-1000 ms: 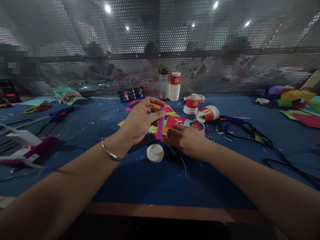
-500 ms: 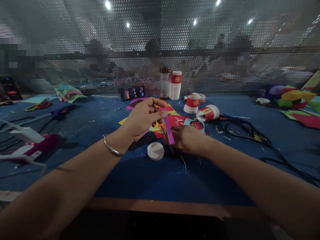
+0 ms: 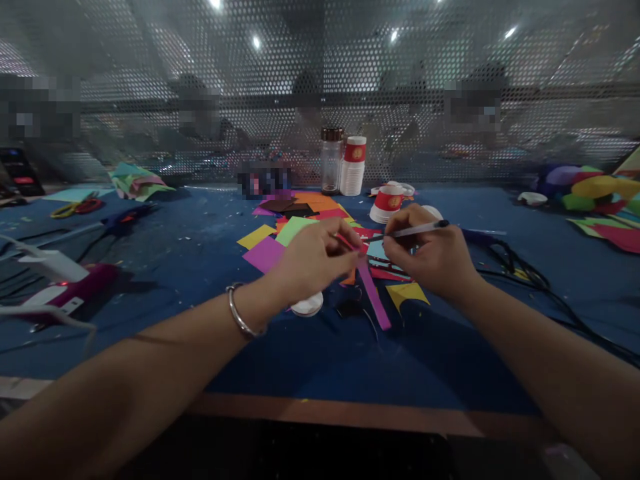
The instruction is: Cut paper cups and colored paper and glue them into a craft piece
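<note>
My left hand [image 3: 325,257] pinches the upper end of a narrow purple paper strip [image 3: 373,293] between thumb and fingers; the strip slants down to the right above the table. In my closed right hand [image 3: 433,257] is a pen [image 3: 417,230] with a pale barrel and a dark end. Its other, dark end points left toward the strip. Beneath the hands lie coloured paper pieces, among them a purple sheet [image 3: 265,255], a green sheet [image 3: 295,230] and a yellow piece [image 3: 407,294]. A white round piece [image 3: 307,305] is partly hidden under my left wrist.
A glass jar [image 3: 331,163] and stacked paper cups [image 3: 353,170] stand at the back, with upturned cups [image 3: 386,203] nearer. On the left are a purple power strip [image 3: 95,283], scissors [image 3: 75,207] and crumpled paper [image 3: 137,181]. Black cable [image 3: 525,280] runs along the right.
My right hand has risen from the table and moved right, now with the pen clearly in it. My left hand has come right and nearer with the purple strip, uncovering more paper.
</note>
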A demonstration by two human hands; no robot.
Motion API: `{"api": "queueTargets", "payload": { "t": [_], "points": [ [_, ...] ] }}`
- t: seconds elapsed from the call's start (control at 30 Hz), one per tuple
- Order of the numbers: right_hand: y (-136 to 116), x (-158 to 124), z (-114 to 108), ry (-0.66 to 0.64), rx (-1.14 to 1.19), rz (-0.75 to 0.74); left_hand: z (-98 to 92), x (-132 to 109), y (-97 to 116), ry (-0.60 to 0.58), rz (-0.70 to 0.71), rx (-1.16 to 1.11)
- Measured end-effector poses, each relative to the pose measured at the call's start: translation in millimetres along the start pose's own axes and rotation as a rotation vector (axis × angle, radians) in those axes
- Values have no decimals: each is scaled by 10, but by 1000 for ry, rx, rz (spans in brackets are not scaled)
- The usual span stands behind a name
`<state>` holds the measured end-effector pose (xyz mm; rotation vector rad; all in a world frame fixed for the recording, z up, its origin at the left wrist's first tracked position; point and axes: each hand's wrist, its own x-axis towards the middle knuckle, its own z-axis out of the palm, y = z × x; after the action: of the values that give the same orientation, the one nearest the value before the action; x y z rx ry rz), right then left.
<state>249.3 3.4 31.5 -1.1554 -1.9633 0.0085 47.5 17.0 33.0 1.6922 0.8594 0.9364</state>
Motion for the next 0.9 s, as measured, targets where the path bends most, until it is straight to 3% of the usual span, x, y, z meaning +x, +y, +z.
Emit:
{"api": "queueTargets", "payload": {
  "t": [0.13,0.27,0.43,0.53,0.6,0.63,0.9],
  "points": [
    [-31,11,-17,26,-64,-13,225,-74,-91,-229,23,116],
    [-31,-5,27,16,-95,-30,258,-87,-103,-220,133,511],
    [-14,-7,27,0,-66,-4,217,-187,45,-183,304,958],
    [1,0,13,-45,31,52,284,-343,82,-325,382,1145],
    [-7,-6,10,-84,141,131,365,-461,42,-441,432,1174],
    [-18,-16,10,-95,195,173,407,-516,9,-445,451,1176],
    [-148,-306,-62,-68,502,440,531,-698,-152,-366,475,1157]
  ]
}}
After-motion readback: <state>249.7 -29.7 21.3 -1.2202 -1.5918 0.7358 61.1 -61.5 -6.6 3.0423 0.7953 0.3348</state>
